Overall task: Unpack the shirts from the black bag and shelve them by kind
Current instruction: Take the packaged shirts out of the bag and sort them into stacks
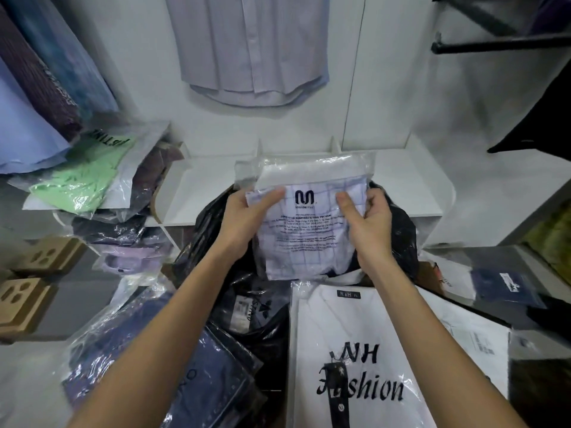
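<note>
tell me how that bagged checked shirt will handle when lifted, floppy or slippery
Probably floppy: the checked shirt packet is soft folded cloth, and both hands grip its sides. Likely slippery too, since its glossy plastic sleeve shines and wrinkles. Probably light.

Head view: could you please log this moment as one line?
hands: left and right grip checked shirt packet | position: above black bag | shelf: not yet reached

Both bare forearms reach forward and slightly inward from the bottom of the view, wrists nearly straight. The left hand (pixel 244 217) grips one side of a packaged shirt (pixel 304 223), thumb lying across its front, fingers curled behind. The right hand (pixel 369 220) grips the opposite side likewise, thumb pressed on the front. The hands are level and apart.
</note>
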